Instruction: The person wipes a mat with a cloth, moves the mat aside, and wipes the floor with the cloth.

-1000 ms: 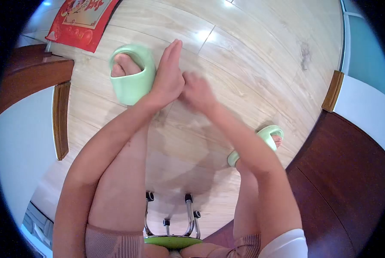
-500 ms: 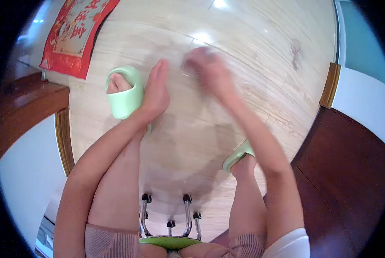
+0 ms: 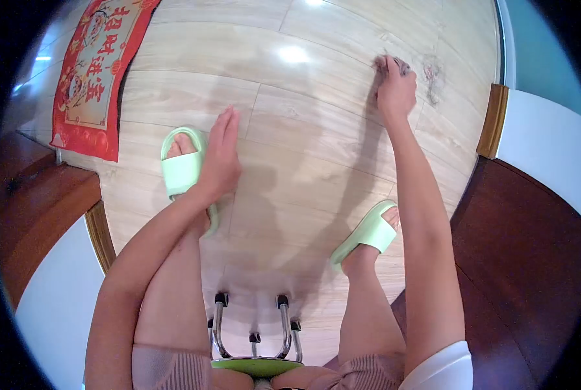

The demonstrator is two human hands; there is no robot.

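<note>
My right hand (image 3: 397, 94) is stretched out low over the floor (image 3: 303, 149), its fingers closed around a dark, wispy clump of hair (image 3: 403, 65). Just to its right, a loose tangle of hair and dust (image 3: 433, 79) lies on the boards. My left hand (image 3: 223, 156) holds nothing; its fingers are extended, and it hovers beside the left light green slipper (image 3: 181, 170). The right green slipper (image 3: 375, 233) is on my other foot, below the right forearm.
A red mat with gold panels and writing (image 3: 86, 81) lies at the upper left. Below me is a wheeled stool with chrome legs (image 3: 284, 328) and a green seat (image 3: 258, 367). Dark brown wooden panels (image 3: 524, 260) and white cabinet sides (image 3: 543, 146) border the floor.
My right hand has swept to the right with the clump, ending beside the loose hair. My left hand has shifted slightly down and left. The view has tilted a little, bringing more of the mat in.
</note>
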